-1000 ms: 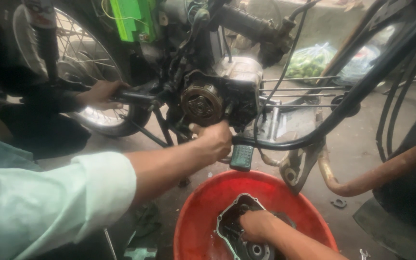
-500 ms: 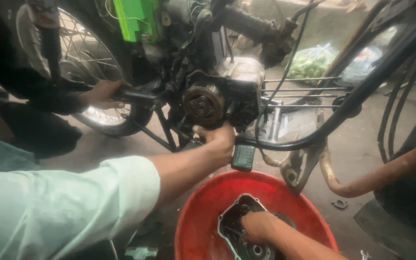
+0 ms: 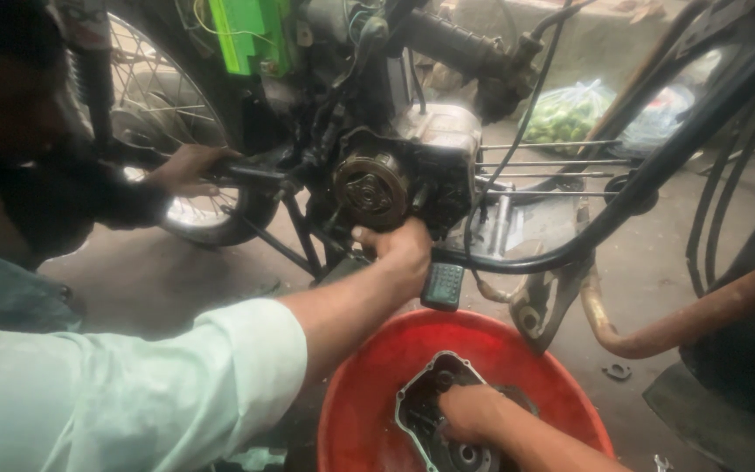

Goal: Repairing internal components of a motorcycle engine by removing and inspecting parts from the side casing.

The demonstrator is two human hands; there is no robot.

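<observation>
Under the stripped motorcycle engine [image 3: 412, 170], the left hand [image 3: 399, 249] is closed on the lower edge of the crankcase just beside the round rotor [image 3: 370, 188], apparently bracing or working a fitting there. Below it, a red plastic basin [image 3: 369, 385] sits on the floor, placed to catch drips. Inside the basin the right hand [image 3: 469, 413] presses fingers-down on a removed engine cover [image 3: 425, 411], gripping its inner face. Another person's hand [image 3: 187, 166] grips a frame bar by the spoked wheel [image 3: 163, 122], likely steadying the bike.
</observation>
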